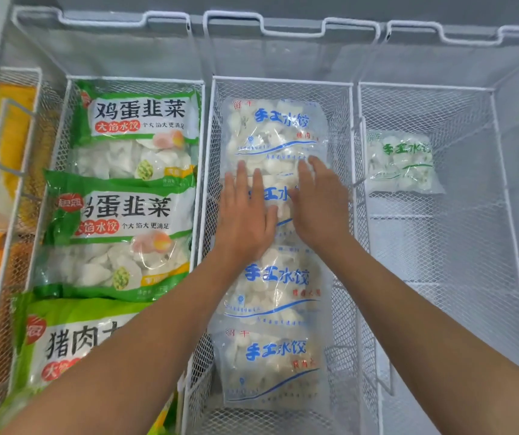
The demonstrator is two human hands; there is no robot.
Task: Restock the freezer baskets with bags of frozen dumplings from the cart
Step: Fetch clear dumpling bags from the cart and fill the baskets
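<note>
Two bare forearms are stretched from the lower edge into the middle wire basket (351,127), where four clear bags of dumplings with blue lettering are laid in an overlapping row from far end to near end. Both hands are pressed flat, fingers straight, on the second bag (278,204): the left hand (245,215) on its left half, the right hand (320,202) on its right half and over the lower edge of the farthest bag (275,133). Most of the second bag's print is covered by the hands. Two more blue-lettered bags (275,365) are lying nearer the camera. In the left basket (63,127), green-trimmed dumpling bags (135,127) are stacked, the nearest partly hidden by the left forearm. One small green-lettered bag (404,161) is seen low in the right basket (499,146). Yellow packaging at the far left is cut off and unclear.
</note>
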